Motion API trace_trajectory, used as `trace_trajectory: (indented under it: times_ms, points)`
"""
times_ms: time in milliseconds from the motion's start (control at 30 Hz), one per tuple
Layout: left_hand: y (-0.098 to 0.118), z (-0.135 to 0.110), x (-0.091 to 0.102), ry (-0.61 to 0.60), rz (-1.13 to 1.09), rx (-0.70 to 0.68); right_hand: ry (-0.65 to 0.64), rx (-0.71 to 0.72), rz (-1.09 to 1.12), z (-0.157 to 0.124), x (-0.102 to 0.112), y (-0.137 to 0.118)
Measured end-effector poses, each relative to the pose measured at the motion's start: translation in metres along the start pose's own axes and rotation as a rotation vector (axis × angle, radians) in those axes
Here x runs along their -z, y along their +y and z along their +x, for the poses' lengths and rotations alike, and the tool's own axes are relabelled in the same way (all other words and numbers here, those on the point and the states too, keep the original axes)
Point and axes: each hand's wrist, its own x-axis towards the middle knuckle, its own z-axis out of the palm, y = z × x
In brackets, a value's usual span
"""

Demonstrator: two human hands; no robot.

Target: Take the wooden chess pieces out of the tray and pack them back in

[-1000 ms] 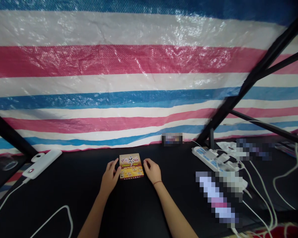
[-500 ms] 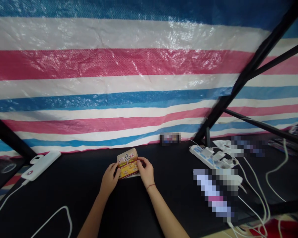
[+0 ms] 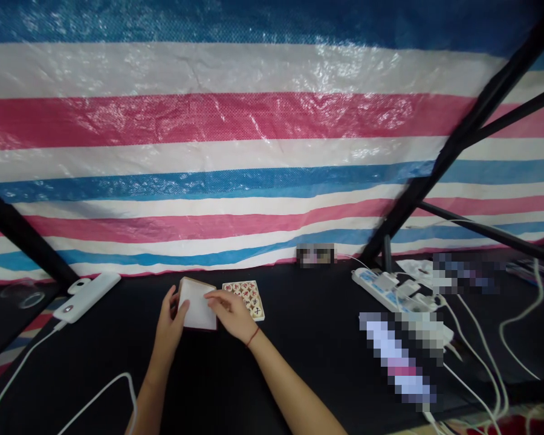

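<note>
My left hand [image 3: 170, 329] grips the left edge of a cardboard box lid [image 3: 197, 305], which stands tilted with its white inner side showing. The fingers of my right hand [image 3: 230, 315] lie flat across that white surface, and no grip shows. Just right of the lid, a tray of round Chinese chess pieces [image 3: 247, 299] rests on the black table [image 3: 299, 356], close to my right hand but not touching it. The pieces have red characters on pale faces.
A white power bank [image 3: 86, 296] lies at the left, with a white cable curving toward the front. A power strip [image 3: 390, 289] and tangled cables sit at the right, near blurred objects. A striped tarp [image 3: 208, 133] and black poles [image 3: 448, 169] stand behind the table.
The closed printed box has come apart. Its lid is now lifted and tilted to the left in my hands, and the tray of pieces lies uncovered on the table.
</note>
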Motion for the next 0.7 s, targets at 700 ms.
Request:
trace_trajectory:
  times_ms: [700]
  points:
    - [-0.021, -0.010, -0.054, -0.246, 0.869, -0.484, 0.225, -0.432, -0.708, -0.014, 0.091, 0.066]
